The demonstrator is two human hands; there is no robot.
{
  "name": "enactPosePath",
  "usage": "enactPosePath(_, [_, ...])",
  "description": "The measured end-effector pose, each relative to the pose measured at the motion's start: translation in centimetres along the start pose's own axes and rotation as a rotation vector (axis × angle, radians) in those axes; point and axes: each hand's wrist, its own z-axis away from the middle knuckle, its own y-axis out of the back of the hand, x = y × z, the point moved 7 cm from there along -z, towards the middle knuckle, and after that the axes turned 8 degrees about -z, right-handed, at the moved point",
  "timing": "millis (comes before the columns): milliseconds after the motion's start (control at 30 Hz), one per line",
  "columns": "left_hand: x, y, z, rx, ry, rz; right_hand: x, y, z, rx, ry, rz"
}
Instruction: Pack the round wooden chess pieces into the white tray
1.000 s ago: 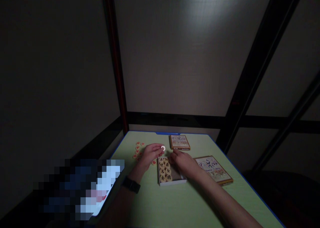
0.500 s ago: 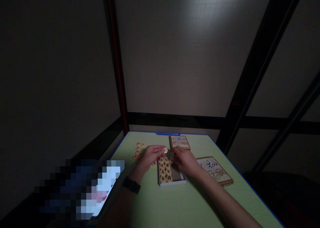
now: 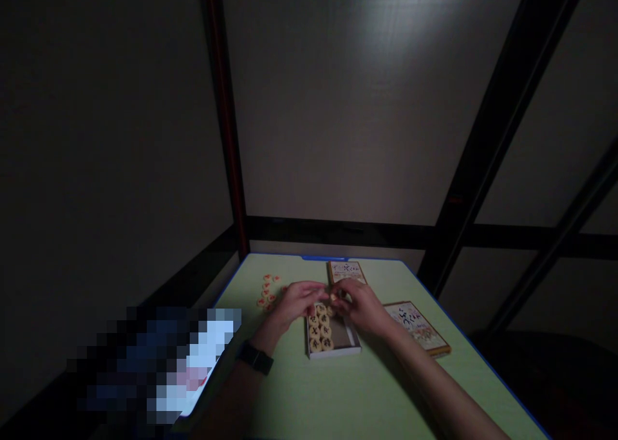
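Observation:
A shallow white box (image 3: 344, 350) stands on the green table with black-marked xiangqi pieces (image 3: 326, 331) in rows along its left side. Over the far end of the box, my right hand (image 3: 360, 305) pinches a small round xiangqi piece (image 3: 333, 297) between thumb and fingers. My left hand (image 3: 299, 303), with a dark watch on the wrist, reaches in from the left, its fingers stretched out close to that piece. I see nothing held in it. Red-marked xiangqi pieces (image 3: 265, 293) lie loose on the table left of my left hand, some partly hidden by it.
One box lid with printed writing (image 3: 347, 270) lies behind my hands, and a larger printed box (image 3: 420, 327) rests at the right under my right forearm. The green table (image 3: 309, 401) has a blue edge. A blurred-out bright screen (image 3: 207, 356) is at the lower left.
The xiangqi piece that was at my left fingertips is now in my right hand's pinch. Both hands have come closer together above the box.

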Motion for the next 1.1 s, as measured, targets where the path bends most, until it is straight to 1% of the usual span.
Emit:
enactPosePath(133, [0.3,1.5,-0.3,0.161,-0.056,0.017,1.7,-0.3,0.1,-0.128,-0.12,0.057])
enactPosePath(200, [0.3,2.2,-0.4,0.228,-0.069,0.022,2.2,-0.8,0.2,-0.185,-0.145,0.098])
enactPosePath(267, [0.3,2.6,-0.5,0.268,-0.072,0.03,2.4,-1.3,0.4,-0.216,-0.151,0.143])
enactPosePath(467, [0.6,2.7,-0.3,0.277,-0.076,0.03,2.2,-2.1,0.4,-0.242,-0.118,0.22])
enactPosePath(667, [0.9,3.1,-0.2,0.316,-0.086,0.034,2.1,-2.2,0.5,-0.216,-0.077,0.249])
enactPosePath(833, [1.2,3.6,-0.2,0.332,-0.107,0.04,2.3,-2.5,0.6,-0.219,-0.075,0.256])
enactPosePath(1000, [1.8,4.8,-0.1,0.387,-0.147,0.021,2.2,-2.4,0.6,-0.225,-0.077,0.266])
enactPosePath(1100, [2.3,5.9,0.0,0.44,-0.173,-0.065,2.0,-2.4,0.7,-0.235,-0.081,0.269])
